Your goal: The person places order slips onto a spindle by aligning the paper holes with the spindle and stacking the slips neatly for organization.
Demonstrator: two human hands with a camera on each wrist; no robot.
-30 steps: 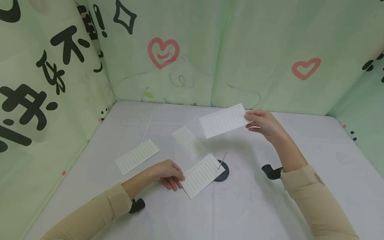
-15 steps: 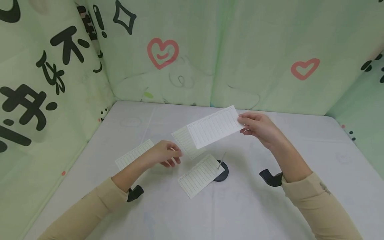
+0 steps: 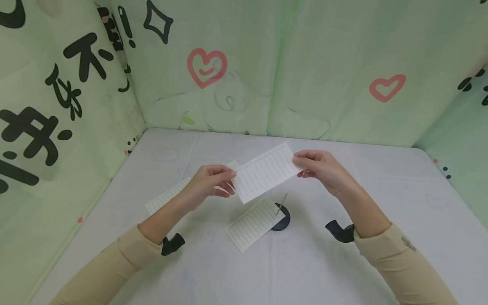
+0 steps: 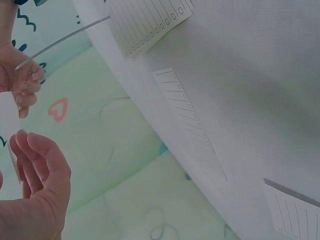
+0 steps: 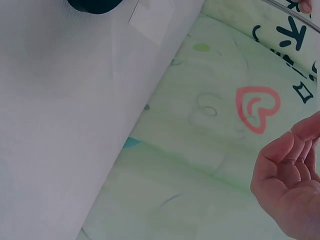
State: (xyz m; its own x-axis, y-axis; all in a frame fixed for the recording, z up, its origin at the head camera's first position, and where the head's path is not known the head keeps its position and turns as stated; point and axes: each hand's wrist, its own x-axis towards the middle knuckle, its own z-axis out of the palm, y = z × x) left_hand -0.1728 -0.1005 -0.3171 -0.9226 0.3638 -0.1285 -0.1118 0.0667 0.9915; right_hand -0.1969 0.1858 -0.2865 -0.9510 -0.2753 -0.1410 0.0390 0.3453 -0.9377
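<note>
In the head view a white ruled paper slip (image 3: 267, 173) is held up at a slant above the table. My right hand (image 3: 318, 169) pinches its right end between thumb and fingers. At its left end my left hand (image 3: 213, 182) grips the slip's edge. Below it stands a bill spike with a round black base (image 3: 283, 221) and a thin metal rod (image 3: 282, 203). A second ruled slip (image 3: 253, 226) lies over that base, with the rod coming up through its right corner. The left wrist view shows the rod (image 4: 60, 42) and the speared slip (image 4: 147, 25).
Another slip (image 3: 164, 201) lies at the left, partly behind my left forearm. One more slip (image 4: 187, 115) lies behind the held one, mostly covered in the head view. The white table (image 3: 305, 271) ends at a green printed curtain (image 3: 324, 76).
My left hand has left the speared slip, moved up and taken the held slip's left end. My right hand has brought that slip leftward and lower. The spike has not moved.
</note>
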